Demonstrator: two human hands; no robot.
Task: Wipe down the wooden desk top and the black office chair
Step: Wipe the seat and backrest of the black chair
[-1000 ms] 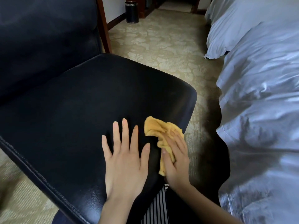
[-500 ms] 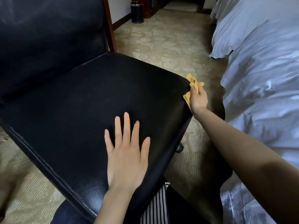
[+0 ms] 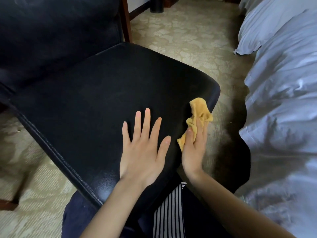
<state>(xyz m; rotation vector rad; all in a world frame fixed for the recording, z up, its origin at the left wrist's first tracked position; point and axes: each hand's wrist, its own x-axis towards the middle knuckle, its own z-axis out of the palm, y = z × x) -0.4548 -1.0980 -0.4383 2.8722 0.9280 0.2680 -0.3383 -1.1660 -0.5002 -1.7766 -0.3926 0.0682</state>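
The black office chair's seat [image 3: 103,93] fills the middle of the view, its padded backrest [image 3: 51,31] rising at the upper left and a stitched seam running along its near-left edge. The left hand [image 3: 142,152] lies flat on the seat near its front corner, palm down, fingers straight and spread, grasping nothing. Just beside it, the right hand [image 3: 193,152] is at the seat's right edge, close to the rounded front-right corner. Its fingers [image 3: 201,131] are held straight and together, pressing a crumpled yellow cloth [image 3: 199,110] against the leather, with the thumb laid along the fabric rather than curled round it. The cloth bunches out beyond the fingertips onto the top of the seat, and a smaller fold shows below the thumb on the seat's side. Both forearms reach in from the bottom of the view over dark trousers and a black-and-white striped garment [image 3: 169,212]. A reddish wooden post [image 3: 125,19] stands behind the backrest. Patterned beige carpet [image 3: 188,40] covers the floor around the chair, and a black cylindrical bin [image 3: 157,6] stands on it at the far top. A bed with rumpled white bedding [image 3: 283,100] runs down the right side, well apart from the chair, with a pillow [image 3: 257,28] hanging over at its far end.
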